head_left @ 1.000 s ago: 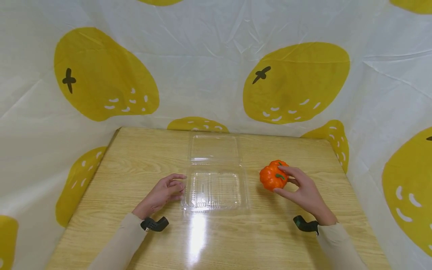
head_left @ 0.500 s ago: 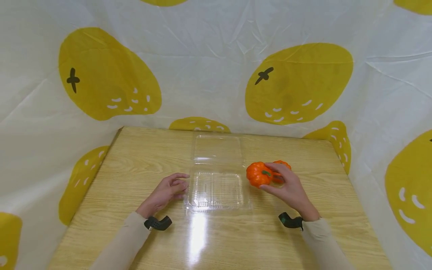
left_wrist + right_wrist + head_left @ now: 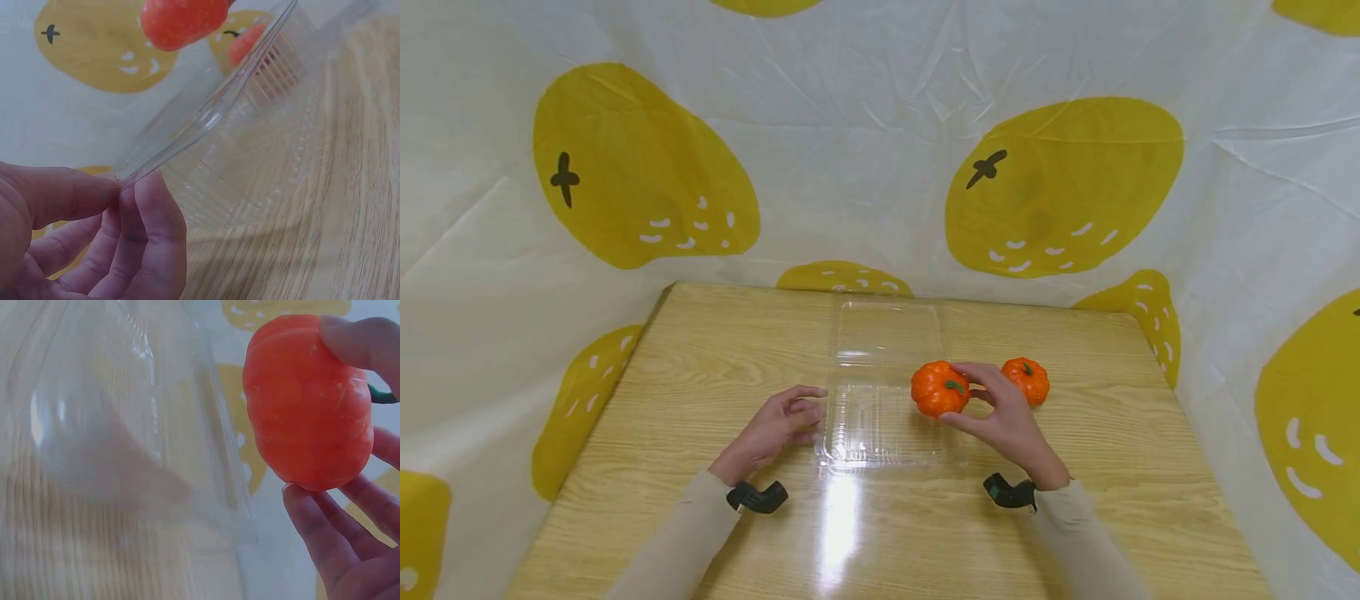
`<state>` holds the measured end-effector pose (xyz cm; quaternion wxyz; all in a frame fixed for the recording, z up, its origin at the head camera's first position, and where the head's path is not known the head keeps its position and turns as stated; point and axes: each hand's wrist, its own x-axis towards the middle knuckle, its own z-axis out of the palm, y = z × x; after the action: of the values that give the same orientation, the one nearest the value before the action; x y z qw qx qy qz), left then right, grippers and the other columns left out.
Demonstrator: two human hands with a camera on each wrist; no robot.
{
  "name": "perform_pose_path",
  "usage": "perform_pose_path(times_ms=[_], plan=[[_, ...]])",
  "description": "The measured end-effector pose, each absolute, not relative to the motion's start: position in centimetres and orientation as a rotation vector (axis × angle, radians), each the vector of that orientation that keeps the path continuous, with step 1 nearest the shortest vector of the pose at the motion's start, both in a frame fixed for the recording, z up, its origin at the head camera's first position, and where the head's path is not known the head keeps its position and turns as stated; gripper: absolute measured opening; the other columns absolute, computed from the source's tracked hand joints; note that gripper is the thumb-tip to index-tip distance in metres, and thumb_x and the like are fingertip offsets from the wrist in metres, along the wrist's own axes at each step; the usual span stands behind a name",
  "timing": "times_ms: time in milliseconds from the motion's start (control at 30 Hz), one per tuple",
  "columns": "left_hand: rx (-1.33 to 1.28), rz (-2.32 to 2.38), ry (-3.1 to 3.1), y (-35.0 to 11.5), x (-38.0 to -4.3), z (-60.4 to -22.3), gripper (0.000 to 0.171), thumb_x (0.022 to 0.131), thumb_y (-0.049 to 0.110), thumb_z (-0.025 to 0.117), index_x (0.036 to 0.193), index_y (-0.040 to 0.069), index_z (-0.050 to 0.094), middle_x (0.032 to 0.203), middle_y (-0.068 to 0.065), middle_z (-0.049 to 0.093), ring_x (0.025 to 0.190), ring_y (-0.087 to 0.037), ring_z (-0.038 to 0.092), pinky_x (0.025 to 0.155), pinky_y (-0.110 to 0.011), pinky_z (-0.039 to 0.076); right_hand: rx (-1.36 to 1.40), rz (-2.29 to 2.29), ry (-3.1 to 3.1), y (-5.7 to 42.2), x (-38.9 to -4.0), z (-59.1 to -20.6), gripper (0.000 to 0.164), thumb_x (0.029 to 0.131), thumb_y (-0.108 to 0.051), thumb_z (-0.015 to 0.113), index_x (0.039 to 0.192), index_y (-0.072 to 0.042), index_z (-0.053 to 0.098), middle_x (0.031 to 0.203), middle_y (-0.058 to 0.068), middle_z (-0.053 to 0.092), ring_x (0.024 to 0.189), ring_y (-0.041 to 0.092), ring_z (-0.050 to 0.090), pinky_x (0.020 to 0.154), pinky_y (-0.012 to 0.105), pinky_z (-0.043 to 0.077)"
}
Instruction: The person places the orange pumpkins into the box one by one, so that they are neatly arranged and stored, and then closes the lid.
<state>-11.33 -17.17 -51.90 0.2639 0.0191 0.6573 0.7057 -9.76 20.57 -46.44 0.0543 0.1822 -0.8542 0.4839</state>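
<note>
My right hand (image 3: 1000, 417) grips a small orange toy pumpkin (image 3: 938, 389) with a green stem, thumb on one side and fingers on the other. In the head view the pumpkin overlaps the right part of a clear plastic clamshell box (image 3: 880, 460), whose lid (image 3: 889, 329) lies folded back toward the wall. My left hand (image 3: 778, 429) pinches the box's left rim between thumb and fingertips, as the left wrist view shows. A second orange pumpkin (image 3: 1027, 381) sits on the table, right of the box and behind my right hand.
The box stands on a wood-grain table (image 3: 715, 350). A white curtain (image 3: 850, 167) printed with big yellow fruit hangs along the table's back and both sides. Each wrist carries a black camera mount (image 3: 757, 497).
My right hand has carried its pumpkin leftward, from beside the second pumpkin to over the box's right part. The second pumpkin has come into full view. My left hand stays at the rim.
</note>
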Motion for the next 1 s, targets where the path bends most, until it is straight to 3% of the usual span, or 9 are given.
perform_pose_path(times_ms=[333,700,1000], plan=[[0.024,1.915,1.775,-16.7,-11.3,-52.1,0.047,0.103,0.007,0.06,0.147,-0.002,0.046,0.11,-0.005,0.065,0.094,-0.012,0.067,0.082,-0.027,0.063,0.565,1.496,-2.6,17.8,-9.8,-47.2,0.07,0.078,-0.019,0.092,0.14,-0.018,0.062,0.138,0.006,0.064,0.121,0.02,0.062,0.096,0.028,0.06],[0.02,1.919,1.785,-16.4,-11.6,-52.0,0.048,0.102,0.008,0.062,0.146,-0.003,0.046,0.111,-0.005,0.065,0.094,-0.013,0.067,0.082,-0.027,0.063,0.575,1.51,-2.625,15.8,-10.1,-48.4,0.069,0.077,-0.024,0.093,0.139,-0.02,0.062,0.134,0.002,0.065,0.12,0.021,0.063,0.096,0.037,0.062],[-0.005,1.896,1.806,-16.4,-11.6,-52.2,0.046,0.103,0.007,0.061,0.146,-0.001,0.047,0.111,-0.005,0.067,0.094,-0.012,0.067,0.082,-0.028,0.063,0.562,1.52,-2.665,14.6,-10.6,-49.3,0.07,0.078,-0.029,0.092,0.139,-0.016,0.062,0.138,0.007,0.063,0.122,0.026,0.063,0.094,0.039,0.063]])
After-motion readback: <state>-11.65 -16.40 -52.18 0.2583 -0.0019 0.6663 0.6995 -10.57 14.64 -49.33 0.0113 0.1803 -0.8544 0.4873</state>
